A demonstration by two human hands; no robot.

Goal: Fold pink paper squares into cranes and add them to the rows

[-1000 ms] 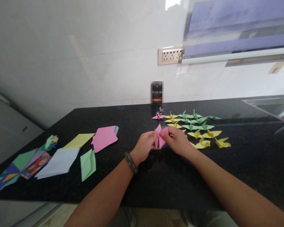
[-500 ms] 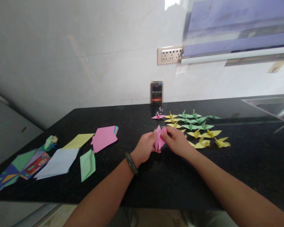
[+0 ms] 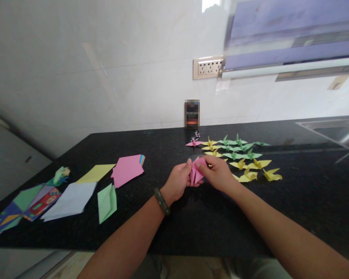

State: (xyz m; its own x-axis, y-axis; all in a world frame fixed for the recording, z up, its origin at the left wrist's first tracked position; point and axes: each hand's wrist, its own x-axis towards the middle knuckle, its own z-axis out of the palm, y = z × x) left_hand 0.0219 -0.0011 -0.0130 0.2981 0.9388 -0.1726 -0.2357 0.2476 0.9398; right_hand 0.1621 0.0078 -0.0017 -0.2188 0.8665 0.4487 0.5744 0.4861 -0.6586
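Observation:
A piece of folded pink origami paper (image 3: 196,173) is held between both hands above the black counter (image 3: 128,232). My left hand (image 3: 180,179) grips its left side, with the thumb in front and fingers beneath. On its right side, my right hand (image 3: 216,171) pinches the upper flap with thumb and fingers. The paper has pointed flaps and a crease down its middle. Just behind the hands stands a finished pink paper crane (image 3: 194,143). Yellow paper cranes (image 3: 247,176) and green paper cranes (image 3: 235,155) spread out to the right, some partly covered by my right hand.
Left of the hands lie a stack of pink paper (image 3: 128,170), a folded green paper (image 3: 107,203), white sheets (image 3: 72,201), a yellow sheet (image 3: 95,173) and a colourful paper piece (image 3: 40,203). A phone-like blurred object (image 3: 192,114) leans on the wall below a socket (image 3: 208,68).
The right thumb and fingers have pressed the pink paper's right flap downward and outward, so its upper points look lower. Both hands stay in nearly the same place.

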